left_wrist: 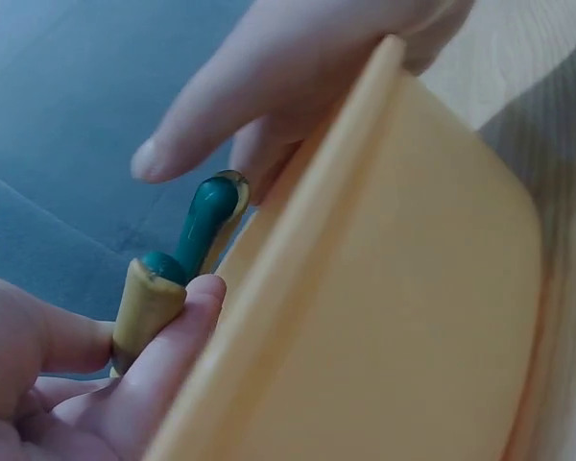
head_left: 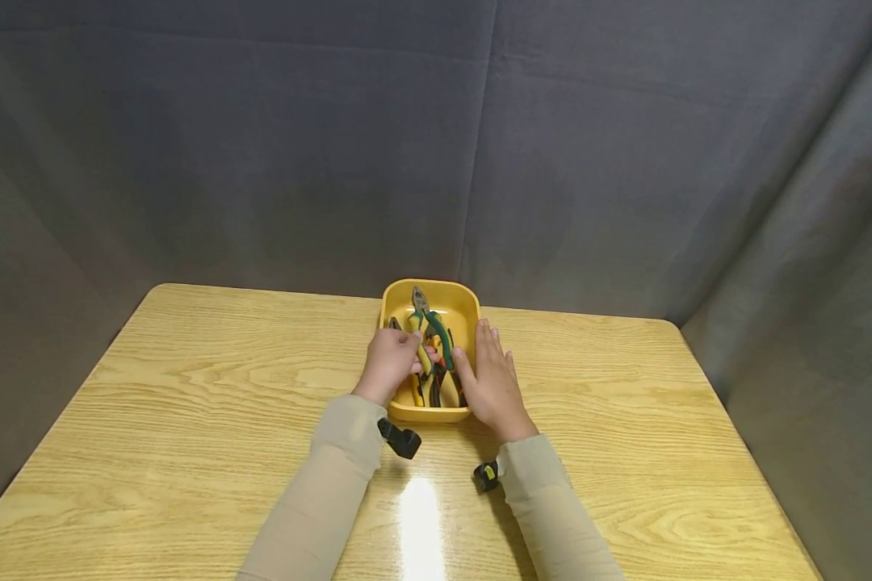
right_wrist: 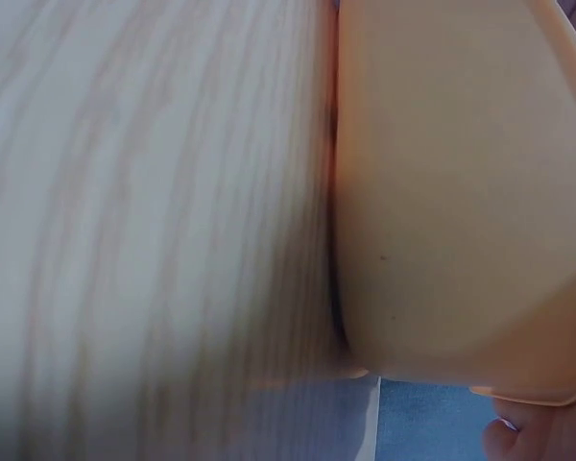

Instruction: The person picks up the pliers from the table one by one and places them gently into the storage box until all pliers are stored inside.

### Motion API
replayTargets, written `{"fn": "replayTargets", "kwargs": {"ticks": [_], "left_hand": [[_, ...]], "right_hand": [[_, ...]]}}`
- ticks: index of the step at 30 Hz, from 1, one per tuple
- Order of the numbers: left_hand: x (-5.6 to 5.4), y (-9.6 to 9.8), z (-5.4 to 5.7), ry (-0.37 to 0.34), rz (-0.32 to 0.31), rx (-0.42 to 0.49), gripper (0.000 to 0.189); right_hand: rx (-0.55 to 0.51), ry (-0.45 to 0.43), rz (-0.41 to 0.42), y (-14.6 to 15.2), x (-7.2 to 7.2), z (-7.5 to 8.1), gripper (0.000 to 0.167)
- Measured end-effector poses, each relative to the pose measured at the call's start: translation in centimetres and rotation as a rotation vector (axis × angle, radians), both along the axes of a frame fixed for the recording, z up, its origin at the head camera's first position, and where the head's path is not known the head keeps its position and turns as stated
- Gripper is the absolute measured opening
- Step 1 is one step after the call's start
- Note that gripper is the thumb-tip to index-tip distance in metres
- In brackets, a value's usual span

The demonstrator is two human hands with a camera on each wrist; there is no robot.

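Note:
A pair of pliers (head_left: 439, 332) with green and yellow handles lies tilted over a yellow plastic bin (head_left: 425, 415), jaws pointing to the far side. My left hand (head_left: 391, 361) reaches over the bin's left rim and pinches the yellow handle between thumb and fingers. In the left wrist view, the handle ends (left_wrist: 152, 305) stand spread apart. My right hand (head_left: 492, 387) rests along the bin's right side with fingers straight, its thumb over the rim. Under the pliers lie several more hand tools (head_left: 437, 393) with black, yellow and red handles, partly hidden.
The bin stands on a wood-grain table (head_left: 225, 387) near its far edge. Behind the table hangs a grey curtain (head_left: 320, 161). A small black wrist camera (head_left: 401, 440) is strapped to the left sleeve, another (head_left: 486, 476) to the right one.

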State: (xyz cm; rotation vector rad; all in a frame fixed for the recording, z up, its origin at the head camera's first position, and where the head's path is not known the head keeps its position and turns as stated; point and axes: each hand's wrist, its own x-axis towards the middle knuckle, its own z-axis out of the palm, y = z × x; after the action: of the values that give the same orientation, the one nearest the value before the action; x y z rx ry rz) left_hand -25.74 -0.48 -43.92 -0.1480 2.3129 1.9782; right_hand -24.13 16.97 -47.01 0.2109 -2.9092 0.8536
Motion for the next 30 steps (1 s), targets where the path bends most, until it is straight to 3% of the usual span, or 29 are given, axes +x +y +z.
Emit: {"fn": "replayTargets", "kwargs": {"ticks": [5, 19, 30], "left_hand": [[-0.2, 0.6, -0.6, 0.010, -0.032, 0.056, 0.037], [-0.2, 1.3, -1.2, -0.042, -0.002, 0.048, 0.036], [-0.9, 1.8, -1.5, -0.089, 0.006, 0.122, 0.036]], "right_hand": [[-0.008, 0.002, -0.001, -0.1, 0.1, 0.1, 0.073], [0.004, -0.005, 0.003, -0.2, 0.3, 0.0, 0.076], [0.000, 0.010, 0.005, 0.1, 0.0, 0.0, 0.076]]}}
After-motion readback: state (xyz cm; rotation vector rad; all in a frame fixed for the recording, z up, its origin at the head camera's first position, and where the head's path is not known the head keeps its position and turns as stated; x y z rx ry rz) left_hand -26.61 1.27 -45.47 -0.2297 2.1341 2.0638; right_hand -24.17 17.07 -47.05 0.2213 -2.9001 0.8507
